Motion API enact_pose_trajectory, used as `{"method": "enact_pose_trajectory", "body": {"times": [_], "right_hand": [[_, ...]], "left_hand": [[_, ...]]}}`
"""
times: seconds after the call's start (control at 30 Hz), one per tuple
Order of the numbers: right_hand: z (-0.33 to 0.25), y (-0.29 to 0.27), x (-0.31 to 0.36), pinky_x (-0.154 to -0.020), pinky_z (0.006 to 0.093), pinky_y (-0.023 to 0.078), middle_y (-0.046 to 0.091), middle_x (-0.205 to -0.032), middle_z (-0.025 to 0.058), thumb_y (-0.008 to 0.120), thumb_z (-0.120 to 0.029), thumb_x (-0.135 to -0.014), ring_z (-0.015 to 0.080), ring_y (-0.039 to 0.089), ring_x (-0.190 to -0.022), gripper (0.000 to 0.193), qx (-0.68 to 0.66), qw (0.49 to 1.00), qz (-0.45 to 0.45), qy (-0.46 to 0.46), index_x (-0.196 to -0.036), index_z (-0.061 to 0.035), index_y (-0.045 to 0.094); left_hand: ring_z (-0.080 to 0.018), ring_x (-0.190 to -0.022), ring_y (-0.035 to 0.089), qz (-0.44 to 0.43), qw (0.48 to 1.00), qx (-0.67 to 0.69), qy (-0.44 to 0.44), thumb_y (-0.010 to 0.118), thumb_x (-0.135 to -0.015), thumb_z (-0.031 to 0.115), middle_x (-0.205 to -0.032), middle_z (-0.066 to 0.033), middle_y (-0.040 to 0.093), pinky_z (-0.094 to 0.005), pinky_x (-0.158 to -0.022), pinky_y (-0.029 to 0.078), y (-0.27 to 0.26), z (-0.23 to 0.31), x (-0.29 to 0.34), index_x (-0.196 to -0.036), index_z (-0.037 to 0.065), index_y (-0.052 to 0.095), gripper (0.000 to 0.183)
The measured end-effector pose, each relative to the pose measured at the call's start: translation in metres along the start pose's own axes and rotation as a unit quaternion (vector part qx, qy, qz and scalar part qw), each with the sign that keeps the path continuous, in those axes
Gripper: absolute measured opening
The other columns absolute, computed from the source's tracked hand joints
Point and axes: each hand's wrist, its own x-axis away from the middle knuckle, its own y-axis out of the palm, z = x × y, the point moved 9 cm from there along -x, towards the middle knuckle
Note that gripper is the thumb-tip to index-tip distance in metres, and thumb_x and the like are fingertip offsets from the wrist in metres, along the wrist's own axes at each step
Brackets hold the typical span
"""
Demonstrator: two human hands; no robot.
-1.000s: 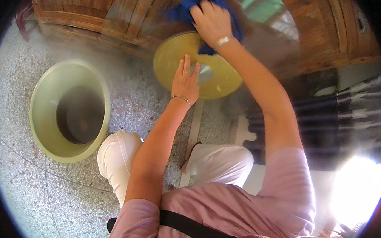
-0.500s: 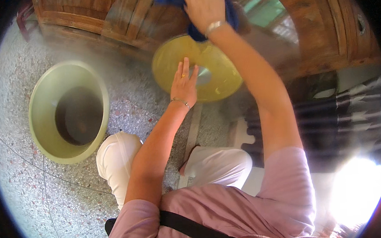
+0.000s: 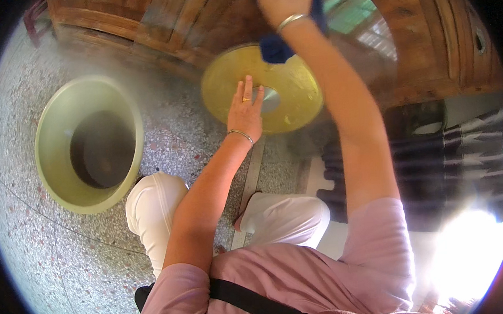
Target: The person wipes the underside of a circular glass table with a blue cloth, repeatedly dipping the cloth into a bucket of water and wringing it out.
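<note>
- a pale green tub (image 3: 57, 161) stands on the speckled floor (image 3: 164, 127), dark liquid at its bottom.
- the left hand (image 3: 244, 113) lies on the yellow disc (image 3: 216, 82), fingers slightly spread, pointing up and away from the body.
- the disc shows as an oval just beyond the knees, long axis running left to right, dipping slightly rightward.
- the blue cloth (image 3: 277, 49) overlaps the disc's far edge; its visible corner points toward the body, its full length hidden by the right hand (image 3: 287, 4).
- that hand's fingers are out of view; i cannot tell their state.
- the right forearm crosses the disc's right rim.
- wooden cabinet (image 3: 425, 51) beyond.
</note>
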Motion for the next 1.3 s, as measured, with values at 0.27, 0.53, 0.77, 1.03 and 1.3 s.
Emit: {"method": "enact_pose_trajectory", "body": {"times": [0.27,0.53,0.77,1.03,1.3], "right_hand": [[-0.077,0.049,0.101,-0.054,0.0354,0.046,0.053,-0.079,0.0043,0.052,-0.017,-0.075,0.0214,0.059,-0.068,0.006,-0.11,0.958,-0.16,-0.212,-0.079,-0.0133,0.053],[-0.007,-0.014,-0.004,-0.064,0.039,0.042,0.05,-0.081,0.0096,0.064,-0.017,-0.065,0.0284,0.05,-0.08,0.019,-0.001,0.997,0.073,-0.011,-0.076,-0.0106,0.05],[-0.097,0.053,0.115,-0.055,0.0353,0.047,0.051,-0.079,0.0048,0.052,-0.017,-0.074,0.0213,0.059,-0.07,0.005,-0.13,0.951,-0.145,-0.241,-0.078,-0.0139,0.052],[-0.021,-0.003,0.022,-0.06,0.0382,0.043,0.049,-0.079,0.0082,0.065,-0.018,-0.064,0.0264,0.052,-0.077,0.021,0.001,0.996,0.002,-0.087,-0.078,-0.012,0.051],[-0.056,0.029,0.12,-0.049,0.0348,0.044,0.047,-0.074,0.0048,0.059,-0.014,-0.066,0.0227,0.055,-0.068,0.013,-0.09,0.979,-0.081,-0.162,-0.076,-0.0143,0.05]], "left_hand": [[-0.0373,-0.133,0.016,-0.004,0.999,0.003,0.032,0.061,-0.076,0.012,-0.145,-0.024,0.008,-0.035,-0.108,0.023,0.006,-0.004,0.001,-0.138,0.01,0.031,0.068],[-0.0353,-0.134,0.016,0.011,1.0,-0.025,0.009,0.061,-0.075,0.012,-0.146,-0.0219,0.009,-0.0349,-0.109,0.021,0.006,-0.003,0.002,-0.137,0.008,0.033,0.068],[-0.032,-0.133,0.021,-0.039,0.999,0.03,0.0,0.046,-0.078,-0.001,-0.146,-0.0169,0.016,-0.037,-0.107,0.023,0.003,0.0,-0.001,-0.131,0.007,0.042,0.054],[-0.0336,-0.135,0.015,-0.012,1.0,-0.009,0.007,0.057,-0.078,0.011,-0.146,-0.0211,0.01,-0.0354,-0.108,0.022,0.006,0.0,0.0,-0.137,0.008,0.032,0.063],[-0.0328,-0.135,0.014,-0.05,0.998,-0.048,-0.006,0.056,-0.077,0.011,-0.147,-0.0193,0.009,-0.0366,-0.108,0.021,0.003,-0.001,0.0,-0.137,0.009,0.033,0.064]]}}
